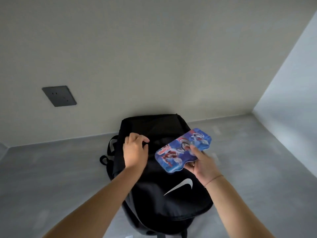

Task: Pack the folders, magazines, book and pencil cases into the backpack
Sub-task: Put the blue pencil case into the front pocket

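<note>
Head view, right fingers [197, 152] pinching pencil case [173, 155]

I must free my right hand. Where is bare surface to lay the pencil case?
Bare grey surface lies left of the backpack, up to the back wall, and right of it, toward the side wall. It is crowded over the backpack's top: the left hand grips its edge, the right hand holds the pencil case.
</note>
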Motion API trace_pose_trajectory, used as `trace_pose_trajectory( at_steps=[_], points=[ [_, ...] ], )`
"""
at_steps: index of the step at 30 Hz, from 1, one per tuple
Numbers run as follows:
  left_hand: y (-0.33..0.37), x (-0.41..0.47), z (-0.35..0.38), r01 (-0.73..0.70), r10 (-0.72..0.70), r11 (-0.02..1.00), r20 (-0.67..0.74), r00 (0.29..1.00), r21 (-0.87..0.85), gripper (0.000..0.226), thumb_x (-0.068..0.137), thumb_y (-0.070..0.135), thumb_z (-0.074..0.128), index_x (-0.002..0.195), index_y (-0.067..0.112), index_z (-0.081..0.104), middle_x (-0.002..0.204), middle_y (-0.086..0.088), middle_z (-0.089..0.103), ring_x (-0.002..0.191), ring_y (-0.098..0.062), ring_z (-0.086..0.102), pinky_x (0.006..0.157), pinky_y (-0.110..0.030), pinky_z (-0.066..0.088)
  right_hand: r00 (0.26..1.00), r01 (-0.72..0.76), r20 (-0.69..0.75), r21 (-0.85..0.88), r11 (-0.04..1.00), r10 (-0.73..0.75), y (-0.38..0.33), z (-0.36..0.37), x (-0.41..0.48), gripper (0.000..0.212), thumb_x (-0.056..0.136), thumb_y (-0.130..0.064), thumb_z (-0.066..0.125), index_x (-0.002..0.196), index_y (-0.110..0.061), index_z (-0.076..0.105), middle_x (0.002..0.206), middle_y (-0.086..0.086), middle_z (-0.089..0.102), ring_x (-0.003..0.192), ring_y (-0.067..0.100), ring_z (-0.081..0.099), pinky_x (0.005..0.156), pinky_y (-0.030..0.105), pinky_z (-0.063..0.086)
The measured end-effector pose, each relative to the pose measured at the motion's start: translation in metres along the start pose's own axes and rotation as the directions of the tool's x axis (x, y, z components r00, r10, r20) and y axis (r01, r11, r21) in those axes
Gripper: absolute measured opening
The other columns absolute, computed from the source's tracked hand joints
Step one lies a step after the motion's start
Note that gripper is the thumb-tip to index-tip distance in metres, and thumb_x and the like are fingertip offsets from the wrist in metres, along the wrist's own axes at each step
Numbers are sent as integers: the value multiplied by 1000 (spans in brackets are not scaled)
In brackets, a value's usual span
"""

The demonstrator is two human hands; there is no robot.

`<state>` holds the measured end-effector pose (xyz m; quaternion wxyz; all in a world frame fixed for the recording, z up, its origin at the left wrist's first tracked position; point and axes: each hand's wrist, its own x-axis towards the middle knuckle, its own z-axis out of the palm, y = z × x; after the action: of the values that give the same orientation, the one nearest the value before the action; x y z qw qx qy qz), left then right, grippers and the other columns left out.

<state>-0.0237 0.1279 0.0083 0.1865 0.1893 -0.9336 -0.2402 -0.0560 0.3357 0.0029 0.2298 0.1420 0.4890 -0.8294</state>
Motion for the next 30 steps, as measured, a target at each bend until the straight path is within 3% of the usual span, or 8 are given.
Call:
trace_pose_trajectory(
  at_steps=[3,6,8,11,17,20,24,30],
  points=[
    [-22,11,2,-90,49,955,151,987,282,27,91,25,56,116,24,62,142,-6,38,132,-28,32,107,-41,28,992,-117,31,-45,992,119,18,7,-6,24,91,-30,56,105,-12,62,94,10,74,80,24,72,73,40,57],
    [-33,15,10,-178,115,946,234,965,272,35,97,27,43,131,25,51,153,-4,28,138,-25,27,111,-41,24,971,-220,87,-60,974,224,32,12,-9,27,86,-26,61,106,-8,64,101,14,72,93,31,68,94,51,49],
    [-32,19,12,-207,161,956,220,962,208,35,97,20,43,130,21,52,143,-2,45,128,-26,44,103,-40,36,954,-249,144,-101,963,262,38,17,-10,27,83,-22,63,106,-8,63,96,12,72,90,29,67,90,48,52],
    [-32,24,14,-229,206,960,152,967,161,36,88,4,50,116,19,64,110,-4,68,95,-31,63,79,-39,50,951,-245,147,-179,953,272,39,30,-7,12,91,-17,56,99,-8,60,63,2,70,50,11,65,59,32,55],
    [-26,34,-1,-151,145,988,166,975,22,46,86,-2,44,118,23,66,100,-12,68,89,-31,62,71,-30,45,979,-164,97,-167,972,181,34,57,21,19,92,-21,56,105,-6,59,77,7,69,64,16,68,76,42,56],
    [-35,37,-1,-122,121,993,200,972,-5,44,88,2,51,121,29,63,101,-9,63,88,-27,63,69,-23,38,994,-109,14,-112,988,111,31,60,33,19,92,-18,58,104,-4,58,88,13,68,78,25,67,70,41,56],
    [-39,32,-2,-289,284,957,215,934,-8,41,82,-3,55,115,20,67,98,-1,70,88,-23,57,66,-23,38,975,-123,-192,-31,992,115,23,66,50,16,90,-13,60,100,-1,57,88,16,64,78,29,64,68,44,55],
    [-37,29,1,-316,313,949,84,946,15,46,75,-11,58,116,10,66,115,-9,69,89,-28,60,74,-34,56,908,-88,-411,2,996,81,21,97,70,16,87,-9,64,95,-1,53,96,17,59,84,29,60,77,45,55]
  ],
)
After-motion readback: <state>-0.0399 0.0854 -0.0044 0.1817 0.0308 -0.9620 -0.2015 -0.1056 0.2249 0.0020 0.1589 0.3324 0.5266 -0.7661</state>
